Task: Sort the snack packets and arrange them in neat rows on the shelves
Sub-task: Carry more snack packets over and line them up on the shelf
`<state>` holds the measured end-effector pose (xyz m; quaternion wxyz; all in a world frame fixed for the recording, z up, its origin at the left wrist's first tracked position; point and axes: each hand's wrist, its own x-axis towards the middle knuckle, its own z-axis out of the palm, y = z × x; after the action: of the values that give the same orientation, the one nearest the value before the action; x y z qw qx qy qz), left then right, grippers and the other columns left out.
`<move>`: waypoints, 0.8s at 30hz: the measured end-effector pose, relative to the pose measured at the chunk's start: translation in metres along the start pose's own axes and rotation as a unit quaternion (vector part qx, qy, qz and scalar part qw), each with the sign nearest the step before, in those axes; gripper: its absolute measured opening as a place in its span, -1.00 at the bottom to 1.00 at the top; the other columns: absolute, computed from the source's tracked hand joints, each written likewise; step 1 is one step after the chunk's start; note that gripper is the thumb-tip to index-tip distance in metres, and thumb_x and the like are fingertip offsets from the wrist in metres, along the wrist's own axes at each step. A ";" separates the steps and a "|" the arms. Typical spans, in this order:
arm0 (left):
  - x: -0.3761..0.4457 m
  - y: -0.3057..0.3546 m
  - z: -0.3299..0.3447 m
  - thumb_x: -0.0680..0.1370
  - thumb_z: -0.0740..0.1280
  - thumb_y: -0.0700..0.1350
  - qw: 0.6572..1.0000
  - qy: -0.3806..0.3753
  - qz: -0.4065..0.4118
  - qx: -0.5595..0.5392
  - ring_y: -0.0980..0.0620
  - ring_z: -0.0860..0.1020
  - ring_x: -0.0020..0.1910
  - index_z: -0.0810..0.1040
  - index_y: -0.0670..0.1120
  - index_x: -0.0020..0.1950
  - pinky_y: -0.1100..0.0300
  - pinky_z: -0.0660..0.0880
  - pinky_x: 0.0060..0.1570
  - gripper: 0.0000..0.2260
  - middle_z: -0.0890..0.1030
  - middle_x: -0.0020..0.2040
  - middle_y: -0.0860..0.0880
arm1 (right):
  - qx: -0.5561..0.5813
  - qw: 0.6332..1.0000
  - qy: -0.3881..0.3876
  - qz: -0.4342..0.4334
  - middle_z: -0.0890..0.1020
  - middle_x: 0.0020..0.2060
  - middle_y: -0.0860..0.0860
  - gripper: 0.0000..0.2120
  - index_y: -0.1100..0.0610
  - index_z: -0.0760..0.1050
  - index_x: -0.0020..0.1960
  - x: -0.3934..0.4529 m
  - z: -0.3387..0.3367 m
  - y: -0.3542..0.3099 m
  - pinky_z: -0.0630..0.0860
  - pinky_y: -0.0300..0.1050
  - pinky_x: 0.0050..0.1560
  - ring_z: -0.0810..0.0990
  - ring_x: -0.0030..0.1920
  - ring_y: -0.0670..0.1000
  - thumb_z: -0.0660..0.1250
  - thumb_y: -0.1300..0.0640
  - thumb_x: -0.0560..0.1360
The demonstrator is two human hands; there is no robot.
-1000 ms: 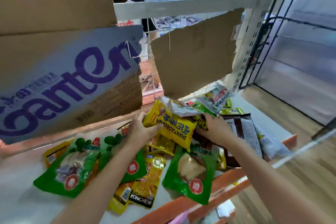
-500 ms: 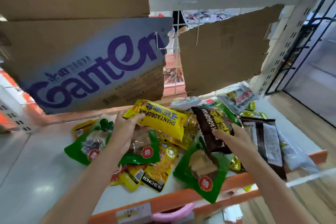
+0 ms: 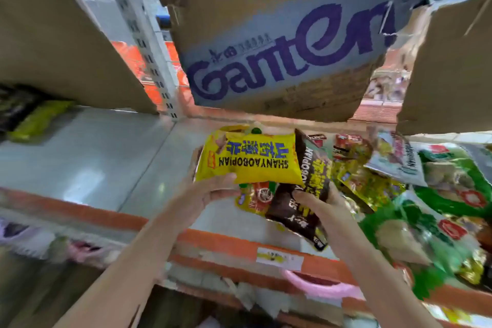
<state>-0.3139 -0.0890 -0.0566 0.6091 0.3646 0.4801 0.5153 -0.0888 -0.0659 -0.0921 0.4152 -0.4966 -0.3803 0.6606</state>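
My left hand (image 3: 210, 192) grips a yellow snack packet (image 3: 253, 160) printed SHANYAOBOPIAN, held above the white shelf (image 3: 87, 160). My right hand (image 3: 316, 200) grips a dark brown packet (image 3: 300, 210) of the same brand, just right of and partly under the yellow one. A loose heap of green packets (image 3: 452, 189), yellow packets (image 3: 367, 184) and a whitish packet (image 3: 394, 160) lies on the right part of the shelf.
A cardboard sheet printed Ganten (image 3: 287, 42) hangs behind the shelf, with plain cardboard (image 3: 61, 34) at the left. The shelf's orange front edge (image 3: 218, 242) carries a price label (image 3: 279, 258). A few dark and yellow packets (image 3: 29, 117) lie far left. A pink item (image 3: 316, 285) sits below.
The view has swung left. Both hands have moved left with their packets, away from the heap. The right hand now holds the brown packet lifted off the pile.
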 end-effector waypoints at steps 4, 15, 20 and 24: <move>-0.032 0.014 -0.053 0.08 0.63 0.12 0.991 -0.013 0.008 -0.136 -0.21 0.57 0.14 0.42 -0.04 0.28 -0.24 0.51 0.04 -0.16 0.59 0.20 -0.12 | -0.027 0.998 -0.063 0.005 0.65 0.04 0.10 -0.60 0.06 0.42 0.15 0.004 0.049 0.012 0.54 -0.07 -0.01 0.63 -0.01 0.07 0.41 0.33 0.39; -0.112 0.030 -0.194 -0.13 0.69 -0.03 0.992 0.072 -0.038 -0.101 -0.13 0.67 -0.21 0.69 -0.17 -0.11 0.07 0.61 -0.30 -0.36 0.67 -0.09 -0.24 | -0.124 0.986 -0.107 0.040 0.61 -0.01 0.18 -0.60 0.11 0.39 0.04 -0.009 0.214 0.065 0.49 0.28 0.11 0.60 0.01 0.22 0.51 0.22 0.31; -0.147 0.030 -0.255 0.22 0.60 -0.15 0.977 0.110 0.015 -0.181 -0.06 0.67 -0.28 0.69 -0.17 -0.12 0.17 0.59 -0.37 -0.72 0.69 -0.16 -0.19 | -0.116 0.976 -0.176 0.053 0.63 -0.05 0.18 -0.49 0.12 0.39 0.07 -0.033 0.278 0.078 0.54 0.13 -0.02 0.64 -0.10 0.15 0.55 0.14 0.22; -0.178 0.037 -0.301 0.29 0.48 -0.23 0.951 0.154 0.090 -0.251 -0.04 0.68 -0.19 0.70 -0.15 -0.12 0.16 0.59 -0.31 -0.82 0.69 -0.11 -0.15 | -0.137 0.946 -0.282 0.080 0.67 -0.14 0.02 -0.41 0.05 0.36 0.10 -0.050 0.329 0.086 0.57 -0.03 -0.11 0.67 -0.17 0.04 0.57 0.16 0.17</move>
<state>-0.6146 -0.2712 -0.0665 0.5507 0.1577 0.3883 0.7219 -0.4150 -0.1732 -0.0824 0.1644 -0.3714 -0.5275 0.7461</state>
